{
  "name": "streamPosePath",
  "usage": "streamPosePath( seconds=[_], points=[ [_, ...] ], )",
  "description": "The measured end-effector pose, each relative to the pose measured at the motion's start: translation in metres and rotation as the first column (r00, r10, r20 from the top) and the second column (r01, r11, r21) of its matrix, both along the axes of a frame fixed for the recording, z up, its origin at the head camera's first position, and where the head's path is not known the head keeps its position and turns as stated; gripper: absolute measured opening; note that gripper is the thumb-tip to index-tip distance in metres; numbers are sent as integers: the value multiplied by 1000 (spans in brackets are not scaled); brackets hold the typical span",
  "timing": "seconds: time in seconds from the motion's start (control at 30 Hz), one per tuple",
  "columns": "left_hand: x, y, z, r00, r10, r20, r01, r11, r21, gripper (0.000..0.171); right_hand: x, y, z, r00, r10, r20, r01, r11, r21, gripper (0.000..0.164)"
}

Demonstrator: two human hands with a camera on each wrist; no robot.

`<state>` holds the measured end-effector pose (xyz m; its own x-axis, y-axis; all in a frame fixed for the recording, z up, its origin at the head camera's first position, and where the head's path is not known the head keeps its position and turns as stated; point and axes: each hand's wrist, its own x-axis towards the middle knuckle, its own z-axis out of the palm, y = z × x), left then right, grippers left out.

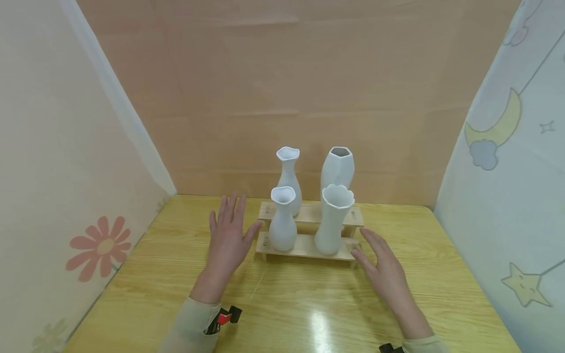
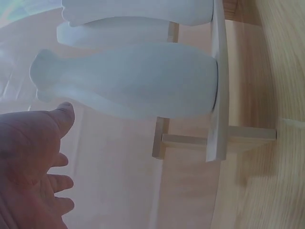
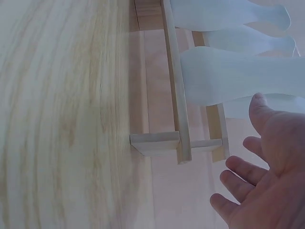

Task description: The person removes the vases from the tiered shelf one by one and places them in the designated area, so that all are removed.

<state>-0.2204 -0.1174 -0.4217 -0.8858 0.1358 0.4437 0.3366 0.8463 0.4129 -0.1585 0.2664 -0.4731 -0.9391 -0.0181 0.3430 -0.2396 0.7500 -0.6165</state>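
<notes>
A two-tier wooden stand [image 1: 304, 245] bears several white vases. On its lower tier are a small narrow-necked vase [image 1: 283, 228] at the left and a scalloped-rim vase [image 1: 330, 225] at the right. The upper tier holds a wavy-rimmed vase [image 1: 289, 176] and a wider vase with an angular mouth [image 1: 337, 169]. My left hand [image 1: 228, 241] hovers beside the stand's left end, fingers straight and spread, holding nothing. At the right end, my right hand [image 1: 386, 269] is held with relaxed fingers, also holding nothing. In the right wrist view the thumb overlaps the scalloped-rim vase [image 3: 238, 76]; contact is unclear.
The stand is on a wood-grain table [image 1: 282, 304] near its back edge. Behind it hangs a plain brownish-pink backdrop [image 1: 282, 88]. Pale printed panels flank both sides, one with a flower [image 1: 104, 246], the other with a moon [image 1: 499, 127] and star.
</notes>
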Motion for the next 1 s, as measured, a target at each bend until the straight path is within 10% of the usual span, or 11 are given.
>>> streamPosePath(
  seconds=[0.5, 1.0],
  points=[
    [2, 10, 3, 993, -111, -39, 115, 985, 125, 82, -6, 9, -15, 991, 10, 130, 21, 972, -235, 67],
    [3, 15, 3, 985, -160, -63, 170, 961, 217, 76, -11, 8, -24, 967, 56, 250, 70, 882, -467, 68]
  ],
)
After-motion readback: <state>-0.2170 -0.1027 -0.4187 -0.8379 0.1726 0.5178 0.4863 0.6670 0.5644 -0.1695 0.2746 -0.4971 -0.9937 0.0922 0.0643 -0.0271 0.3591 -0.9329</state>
